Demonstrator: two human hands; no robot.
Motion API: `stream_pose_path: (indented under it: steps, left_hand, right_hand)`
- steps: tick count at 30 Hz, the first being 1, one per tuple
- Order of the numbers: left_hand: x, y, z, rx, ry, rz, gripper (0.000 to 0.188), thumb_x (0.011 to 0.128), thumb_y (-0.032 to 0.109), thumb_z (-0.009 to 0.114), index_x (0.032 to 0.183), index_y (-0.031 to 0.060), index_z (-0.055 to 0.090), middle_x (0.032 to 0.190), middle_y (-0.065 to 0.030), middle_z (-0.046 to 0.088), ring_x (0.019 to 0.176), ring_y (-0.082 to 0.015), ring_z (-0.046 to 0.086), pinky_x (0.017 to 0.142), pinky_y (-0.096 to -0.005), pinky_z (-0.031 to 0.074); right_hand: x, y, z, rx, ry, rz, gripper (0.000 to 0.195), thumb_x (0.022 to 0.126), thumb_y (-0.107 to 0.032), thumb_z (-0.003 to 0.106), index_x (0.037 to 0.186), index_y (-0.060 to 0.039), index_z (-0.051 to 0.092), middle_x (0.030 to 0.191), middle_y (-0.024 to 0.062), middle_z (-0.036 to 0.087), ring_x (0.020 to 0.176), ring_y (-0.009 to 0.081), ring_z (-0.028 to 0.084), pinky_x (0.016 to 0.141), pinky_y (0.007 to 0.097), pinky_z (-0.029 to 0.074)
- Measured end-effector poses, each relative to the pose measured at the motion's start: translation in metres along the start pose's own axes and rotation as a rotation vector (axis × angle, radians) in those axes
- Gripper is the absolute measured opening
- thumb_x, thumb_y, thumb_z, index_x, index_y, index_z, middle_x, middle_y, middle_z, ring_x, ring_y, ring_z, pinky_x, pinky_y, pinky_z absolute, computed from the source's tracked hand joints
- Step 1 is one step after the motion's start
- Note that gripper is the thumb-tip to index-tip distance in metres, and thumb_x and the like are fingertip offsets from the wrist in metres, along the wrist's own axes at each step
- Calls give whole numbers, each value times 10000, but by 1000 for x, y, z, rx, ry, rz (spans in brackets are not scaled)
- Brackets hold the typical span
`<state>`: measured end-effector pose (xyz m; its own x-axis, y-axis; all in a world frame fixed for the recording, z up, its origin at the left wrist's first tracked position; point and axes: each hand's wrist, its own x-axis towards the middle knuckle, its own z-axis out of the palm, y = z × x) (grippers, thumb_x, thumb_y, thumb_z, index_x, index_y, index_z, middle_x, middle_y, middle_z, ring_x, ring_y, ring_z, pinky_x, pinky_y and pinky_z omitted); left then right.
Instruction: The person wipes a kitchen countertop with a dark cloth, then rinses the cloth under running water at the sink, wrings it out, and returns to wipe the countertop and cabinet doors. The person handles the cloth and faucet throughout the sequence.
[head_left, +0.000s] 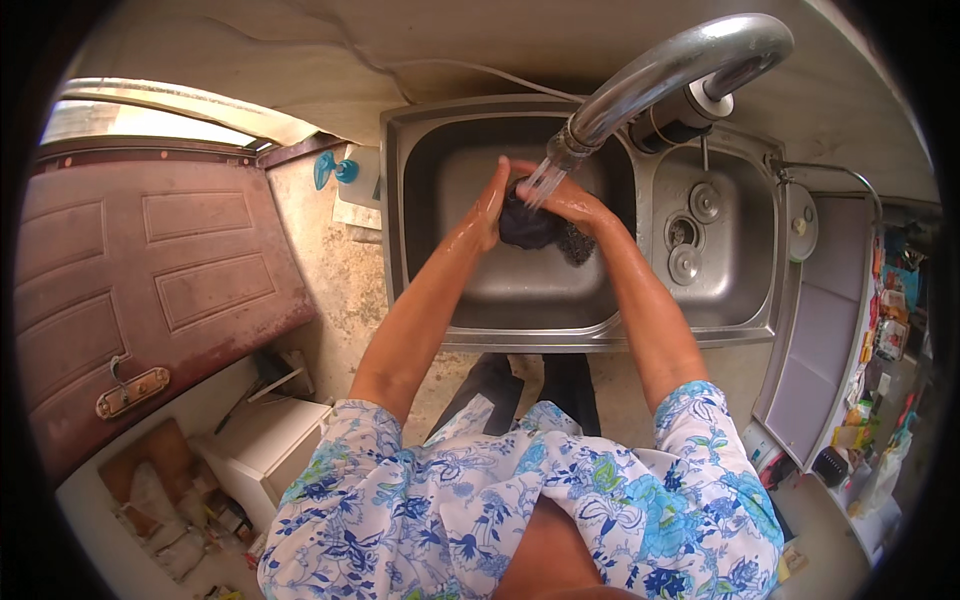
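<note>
A dark, rounded item (529, 225) sits between my two hands over the large sink basin (480, 296); whether it is a bowl or wet cloth is unclear. My left hand (495, 202) lies along its left side, fingers stretched up and thumb hidden. From the right, my right hand (559, 196) reaches across its top, fingers pointing left. Water (546, 182) pours from the curved metal faucet (667, 71) onto the right hand and the item. A dark mesh scouring pad (576, 246) shows just below my right wrist. Both hands and forearms look wet.
The smaller basin (739, 255) on the right holds two round metal drain pieces (684, 264) beside its drain. A pump bottle with a blue top (345, 171) stands left of the sink. Farther left is a panelled door (210, 247). Crowded shelves (889, 322) line the right side.
</note>
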<state>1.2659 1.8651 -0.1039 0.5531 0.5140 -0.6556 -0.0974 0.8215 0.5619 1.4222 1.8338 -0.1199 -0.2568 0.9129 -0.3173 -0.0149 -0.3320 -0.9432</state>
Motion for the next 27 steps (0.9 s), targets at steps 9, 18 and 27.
stream_pose_path:
  steps: [9,18,27]
  left_hand:
    - [-14,-47,-2,-544,163,28,615,852,591,435,1148,59,518,1169,-142,533,1000,-239,564,849,-390,465]
    - [23,-76,4,-420,325,106,336,918,374,413,996,87,568,977,-71,616,890,-212,608,776,-377,498]
    - [44,-94,-56,-690,-580,184,308,924,342,411,867,74,550,851,-73,605,792,-207,594,753,-350,497]
  right_hand:
    - [-24,10,47,25,524,-305,149,785,-98,585,914,-29,611,790,59,624,703,146,592,661,280,481]
    - [8,39,42,-268,632,79,164,718,-167,602,686,-27,523,676,144,534,627,342,515,579,414,408]
    - [-20,25,107,-708,811,-582,173,728,-185,621,761,-32,547,780,147,567,741,318,552,623,374,422]
